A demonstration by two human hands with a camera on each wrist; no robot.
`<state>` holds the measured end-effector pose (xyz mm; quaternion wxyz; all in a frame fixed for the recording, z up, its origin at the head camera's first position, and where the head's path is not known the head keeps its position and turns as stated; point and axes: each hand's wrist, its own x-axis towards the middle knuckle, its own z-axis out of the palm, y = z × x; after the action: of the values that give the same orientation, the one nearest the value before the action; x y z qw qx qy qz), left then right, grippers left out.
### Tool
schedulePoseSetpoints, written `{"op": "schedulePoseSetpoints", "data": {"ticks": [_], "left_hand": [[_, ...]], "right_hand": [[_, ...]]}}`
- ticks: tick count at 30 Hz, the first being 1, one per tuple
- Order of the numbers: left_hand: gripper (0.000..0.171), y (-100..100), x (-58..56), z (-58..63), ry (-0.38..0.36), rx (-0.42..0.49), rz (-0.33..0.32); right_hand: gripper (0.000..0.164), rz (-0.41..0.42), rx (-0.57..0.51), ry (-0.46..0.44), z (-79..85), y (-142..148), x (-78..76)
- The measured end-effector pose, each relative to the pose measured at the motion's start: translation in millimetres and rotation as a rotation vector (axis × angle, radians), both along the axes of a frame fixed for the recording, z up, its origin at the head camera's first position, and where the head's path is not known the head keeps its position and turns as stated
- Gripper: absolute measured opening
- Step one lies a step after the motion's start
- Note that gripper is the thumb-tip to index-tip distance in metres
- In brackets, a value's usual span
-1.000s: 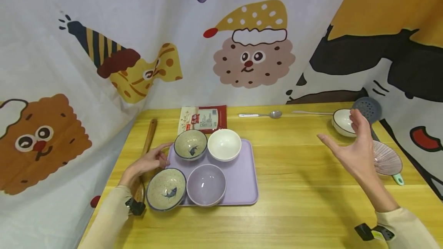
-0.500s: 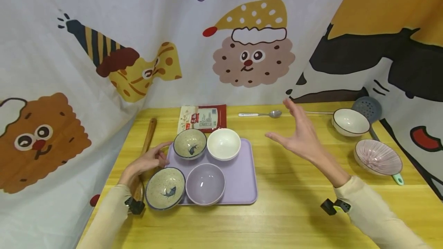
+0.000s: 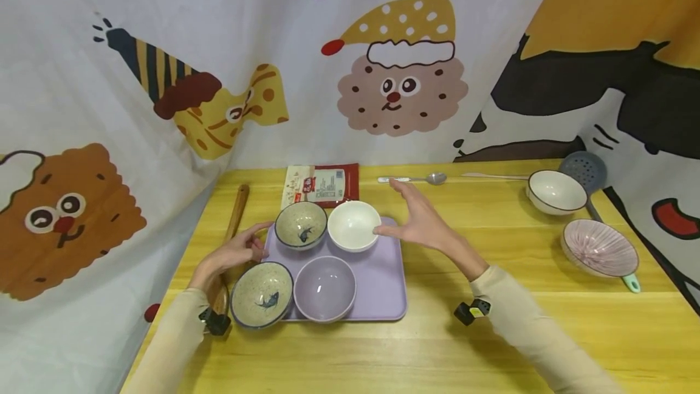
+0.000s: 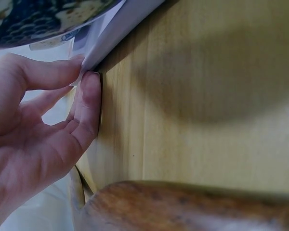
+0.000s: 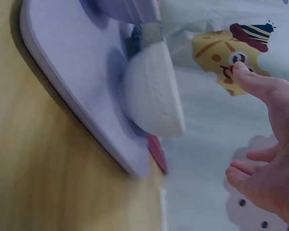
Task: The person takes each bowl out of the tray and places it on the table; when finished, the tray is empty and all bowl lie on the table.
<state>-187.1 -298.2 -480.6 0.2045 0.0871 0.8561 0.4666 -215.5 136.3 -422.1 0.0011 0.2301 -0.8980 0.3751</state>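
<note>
A lilac tray (image 3: 385, 297) bears a white bowl (image 3: 354, 227), a lilac bowl (image 3: 325, 289) and two speckled bowls with blue fish, one (image 3: 299, 227) behind and one (image 3: 261, 295) over the front left corner. My left hand (image 3: 234, 254) pinches the tray's left edge, thumb above and fingers against the side, as the left wrist view shows. Above the tray's right side my right hand (image 3: 418, 217) is spread with nothing in it. Its thumb overlaps the white bowl's rim in the head view; the right wrist view shows a gap between hand and bowl (image 5: 151, 91).
Behind the tray lie a red and cream packet (image 3: 322, 186) and a spoon (image 3: 432, 179). A wooden-handled utensil (image 3: 237, 211) lies left, beside the left hand. At right are a dark-rimmed bowl (image 3: 556, 193), a striped bowl (image 3: 598, 248) and a grey skimmer (image 3: 584, 170).
My right hand has swung left from beside the bowls at the right to above the tray's right side. The left hand stays at the tray's edge, and the bowls have not moved.
</note>
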Motion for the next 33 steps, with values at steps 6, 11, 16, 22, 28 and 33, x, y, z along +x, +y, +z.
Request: {"op": "schedulePoseSetpoints", "data": {"ticks": [6, 11, 16, 22, 28, 33], "left_hand": [[0.085, 0, 0.0, -0.8, 0.003, -0.019, 0.002], [0.084, 2, -2.1, -0.2, 0.010, -0.013, -0.004], [0.086, 1, -2.0, -1.1, 0.013, -0.023, 0.002], [0.086, 1, -1.2, -1.4, 0.016, -0.025, 0.003], [0.085, 3, 1.0, -1.0, 0.018, 0.014, 0.004], [0.083, 2, 0.8, -1.6, 0.029, 0.010, -0.008]], "right_hand": [[0.120, 0.036, -0.007, -0.063, -24.5, -19, 0.2], [0.126, 0.045, -0.052, -0.122, -40.6, -31, -0.5], [0.123, 0.089, -0.118, -0.136, -53.9, -39, -2.4], [0.124, 0.121, -0.180, -0.141, -62.7, -44, -5.1], [0.120, 0.107, -0.232, -0.089, -67.9, -48, -4.2], [0.119, 0.019, -0.233, -0.093, -69.6, -45, 0.2]]}}
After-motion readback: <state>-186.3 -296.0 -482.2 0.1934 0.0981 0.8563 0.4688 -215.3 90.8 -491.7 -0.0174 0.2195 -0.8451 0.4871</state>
